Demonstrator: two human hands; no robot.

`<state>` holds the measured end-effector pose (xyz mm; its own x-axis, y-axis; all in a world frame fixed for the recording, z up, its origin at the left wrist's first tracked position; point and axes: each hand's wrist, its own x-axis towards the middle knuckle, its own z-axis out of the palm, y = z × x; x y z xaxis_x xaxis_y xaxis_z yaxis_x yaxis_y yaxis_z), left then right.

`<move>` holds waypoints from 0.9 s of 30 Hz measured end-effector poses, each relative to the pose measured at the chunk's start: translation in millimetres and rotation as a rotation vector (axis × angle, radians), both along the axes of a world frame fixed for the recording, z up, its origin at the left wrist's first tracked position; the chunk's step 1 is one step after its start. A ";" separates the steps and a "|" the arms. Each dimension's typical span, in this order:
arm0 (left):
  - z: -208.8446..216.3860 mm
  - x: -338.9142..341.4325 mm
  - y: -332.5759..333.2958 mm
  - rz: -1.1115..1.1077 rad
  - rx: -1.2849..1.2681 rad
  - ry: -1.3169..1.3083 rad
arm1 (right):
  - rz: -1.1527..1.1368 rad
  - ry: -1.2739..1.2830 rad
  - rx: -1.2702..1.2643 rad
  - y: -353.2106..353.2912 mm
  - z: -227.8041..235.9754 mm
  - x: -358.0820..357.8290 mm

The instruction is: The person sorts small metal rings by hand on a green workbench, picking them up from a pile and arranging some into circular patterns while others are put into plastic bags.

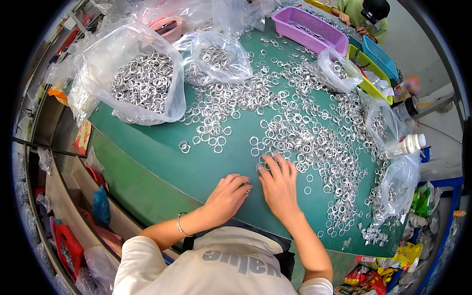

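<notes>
Many loose silver metal rings [295, 135] are spread over a green tabletop [162, 147]. My left hand [227, 197] is near the table's front edge with its fingers curled together. A small glint of metal shows at its fingertips, too little to name. My right hand [279, 186] reaches to the near edge of the ring pile, fingers spread and pointing away from me, the fingertips touching or just above the rings. A small group of rings [184, 147] lies apart on the left.
A large clear bag of rings [142, 83] stands at the back left, beside a smaller bag [216, 59]. A purple basket [309, 32], a lime basket [371, 73] and a white bottle [408, 145] line the far and right sides. Another person [366, 22] works at the far right.
</notes>
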<state>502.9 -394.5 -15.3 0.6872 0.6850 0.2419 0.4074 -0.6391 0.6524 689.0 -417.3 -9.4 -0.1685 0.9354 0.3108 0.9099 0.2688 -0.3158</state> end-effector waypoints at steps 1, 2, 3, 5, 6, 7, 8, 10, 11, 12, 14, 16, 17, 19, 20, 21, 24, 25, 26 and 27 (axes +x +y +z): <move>-0.6 -4.3 2.2 0.032 0.019 -0.004 | 0.022 -0.040 0.009 -4.9 -1.7 1.7; -1.2 -10.3 5.4 0.062 0.038 -0.007 | 0.013 -0.059 -0.001 -9.4 -0.3 6.0; -2.1 -15.4 6.1 0.090 0.051 -0.012 | 0.012 -0.018 -0.020 -15.5 2.4 12.2; -0.6 -19.5 10.9 0.137 0.041 -0.007 | 0.012 0.063 -0.057 -26.3 8.4 23.7; -0.2 -19.4 13.2 0.148 0.040 -0.006 | 0.005 0.148 -0.091 -34.1 11.0 25.1; 0.0 -18.8 14.6 0.159 0.040 -0.006 | 0.065 0.212 -0.143 -37.0 13.7 24.0; 0.5 -16.8 14.8 0.145 0.039 -0.012 | 0.125 0.276 -0.196 -38.7 17.1 21.2; 2.4 -11.7 15.5 0.108 0.039 -0.017 | 0.133 0.401 -0.232 -36.5 16.6 23.2; 2.1 -10.7 14.6 0.109 0.038 -0.020 | 0.074 0.371 -0.169 -28.2 18.5 26.6; 1.4 -10.8 12.7 0.116 0.036 -0.020 | 0.020 0.343 -0.107 -15.3 20.5 29.6; 1.2 -9.8 13.0 0.105 0.041 -0.012 | 0.001 0.254 -0.069 2.9 24.2 29.7; 0.8 -14.0 15.5 0.094 0.054 0.008 | 0.096 0.121 -0.144 0.9 17.4 21.5; 0.1 -16.4 16.9 0.091 0.048 0.012 | 0.143 0.055 -0.182 -1.8 13.2 19.3; -1.2 -22.0 19.4 0.108 0.038 0.010 | 0.048 -0.027 -0.121 -12.2 7.1 29.0; -1.8 -25.5 19.3 0.112 0.037 0.010 | -0.022 -0.062 -0.088 -19.0 2.5 40.4; -2.8 -29.1 18.0 0.117 0.034 0.007 | -0.092 -0.100 -0.055 -24.5 1.1 50.7; 4.0 -27.9 17.0 0.137 0.080 0.009 | -0.257 0.059 0.087 -29.6 3.8 62.9; 6.4 -26.0 16.9 0.146 0.104 0.013 | -0.250 0.087 0.092 -24.7 3.8 58.8; 6.8 -21.6 19.9 0.135 0.118 0.009 | -0.241 0.115 0.097 -15.0 3.8 51.6; 7.9 -15.7 24.3 0.124 0.131 0.008 | -0.232 0.146 0.100 -4.4 3.8 42.4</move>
<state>487.1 -370.2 -7.4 0.6019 0.7276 0.3292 0.4933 -0.6629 0.5633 731.3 -421.7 -5.6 0.0995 0.9071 0.4091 0.8976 0.0956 -0.4302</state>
